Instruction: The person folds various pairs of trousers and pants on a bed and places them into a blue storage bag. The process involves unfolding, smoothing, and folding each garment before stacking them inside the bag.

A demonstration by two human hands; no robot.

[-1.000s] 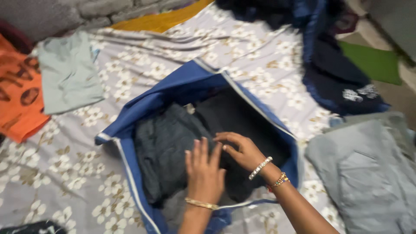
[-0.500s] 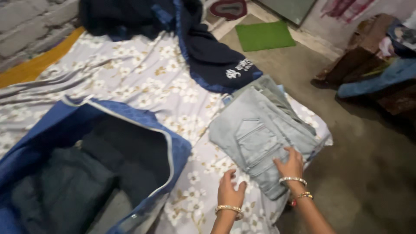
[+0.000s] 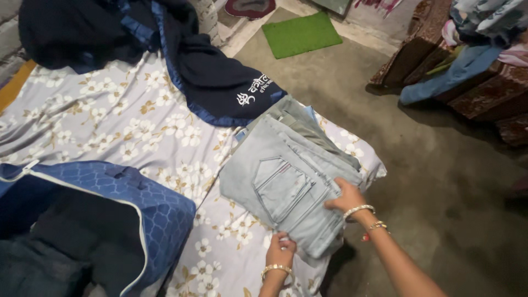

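Now that your hands have left the blue bag, your right hand grips the folded pale jeans from above and your left hand curls under their near edge, at the flowered bedsheet's right edge.

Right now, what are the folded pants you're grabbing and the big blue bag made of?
The folded pants look like pale blue-grey denim: a stitched back pocket and thick seams show. The big blue bag seems thin quilted synthetic fabric, faintly shiny, with a honeycomb pattern and white edge piping. Both hands, left and right, grip the pants.
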